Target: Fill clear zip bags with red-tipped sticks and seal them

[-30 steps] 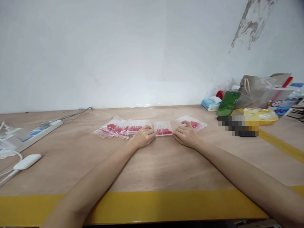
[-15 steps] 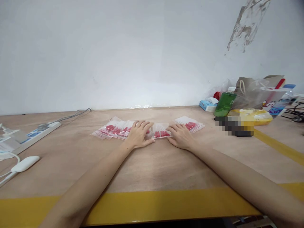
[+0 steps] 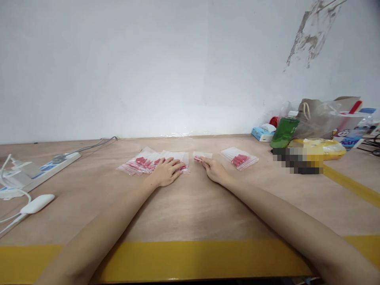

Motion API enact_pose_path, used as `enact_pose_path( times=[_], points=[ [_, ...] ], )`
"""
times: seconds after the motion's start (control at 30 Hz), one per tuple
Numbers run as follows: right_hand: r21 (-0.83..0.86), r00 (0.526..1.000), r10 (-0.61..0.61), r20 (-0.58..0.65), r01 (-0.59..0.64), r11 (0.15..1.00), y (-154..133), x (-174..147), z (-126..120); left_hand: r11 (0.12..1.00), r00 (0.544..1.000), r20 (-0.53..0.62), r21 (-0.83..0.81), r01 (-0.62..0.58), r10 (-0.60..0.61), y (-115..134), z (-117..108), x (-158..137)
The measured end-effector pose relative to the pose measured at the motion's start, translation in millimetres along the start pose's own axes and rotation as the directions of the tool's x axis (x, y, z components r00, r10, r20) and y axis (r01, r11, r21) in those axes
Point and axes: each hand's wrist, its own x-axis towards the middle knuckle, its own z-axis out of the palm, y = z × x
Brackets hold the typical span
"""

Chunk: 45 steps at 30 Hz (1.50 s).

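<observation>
Several clear zip bags with small red pieces inside overlap on the table left of centre. My left hand lies flat over the right end of this row, fingers outstretched. It covers part of the bags. To its right, my right hand pinches the near edge of a single clear zip bag, its fingers hiding most of the red contents. Farther right, another small pile of clear bags with red pieces rests on the table, apart from both hands.
A white power strip with plugs and a white cable piece are at the left. On the right stand a green bottle, a tissue pack, a yellow package and a cup. Yellow tape runs along the front edge.
My right hand has closed on the middle bag, which is now lifted at its near edge. My left hand has shifted slightly left, away from that bag. The camera view has moved slightly.
</observation>
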Motion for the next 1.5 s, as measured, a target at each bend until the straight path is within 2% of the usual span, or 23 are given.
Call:
enact_pose_path(
  times=[0.07,0.17,0.27,0.37,0.47,0.57,0.67,0.77,0.9,1.0,1.13,1.23,1.4,1.5],
  points=[
    [0.067,1.000,-0.024,0.018,0.023,0.997,-4,7,8,0.999,0.998,-0.028,-0.009,0.049,-0.049,-2,3,-3],
    [0.070,0.984,-0.117,0.138,0.108,0.992,-11,10,16,0.991,0.989,-0.061,-0.026,0.134,-0.135,0,7,-6],
    [0.016,0.973,-0.120,0.196,0.119,0.993,-14,5,11,0.991,0.989,-0.072,-0.036,0.126,-0.128,2,6,-7],
    [-0.102,0.983,-0.116,0.143,0.131,0.986,-4,-3,-14,0.996,0.988,-0.126,-0.004,0.087,-0.086,5,1,-9],
    [-0.284,0.988,-0.105,0.111,0.133,0.950,20,-10,-57,0.999,0.980,-0.196,0.049,0.020,-0.010,7,-3,-9],
    [-0.436,0.993,-0.006,0.120,0.058,0.898,53,-17,-99,0.995,0.968,-0.240,0.083,-0.056,0.075,14,-7,-4],
    [-0.551,0.983,0.145,0.110,-0.061,0.832,79,-25,-122,0.988,0.960,-0.241,0.092,-0.121,0.140,28,-9,7],
    [-0.605,0.975,0.202,0.096,-0.104,0.790,86,-31,-117,0.987,0.964,-0.214,0.067,-0.145,0.156,46,-8,23],
    [-0.635,0.993,0.091,0.081,-0.019,0.772,71,-33,-88,0.995,0.984,-0.150,-0.030,-0.099,0.094,68,0,43],
    [-0.569,0.995,0.044,0.086,0.013,0.822,52,-31,-68,0.992,0.995,-0.096,-0.115,-0.050,0.039,76,6,50],
    [-0.393,0.987,-0.010,0.159,0.072,0.917,33,-29,-52,0.989,0.994,-0.111,-0.144,-0.029,0.013,78,8,48],
    [-0.321,0.989,-0.037,0.141,0.081,0.944,32,-31,-54,0.989,0.990,-0.141,-0.146,-0.009,-0.012,78,6,44],
    [-0.259,0.988,-0.103,0.114,0.129,0.957,51,-42,-73,0.985,0.979,-0.201,-0.175,-0.009,-0.026,79,7,44],
    [-0.261,0.994,-0.075,0.083,0.094,0.961,59,-45,-77,0.975,0.975,-0.221,-0.220,-0.030,-0.020,80,8,47]
  ],
)
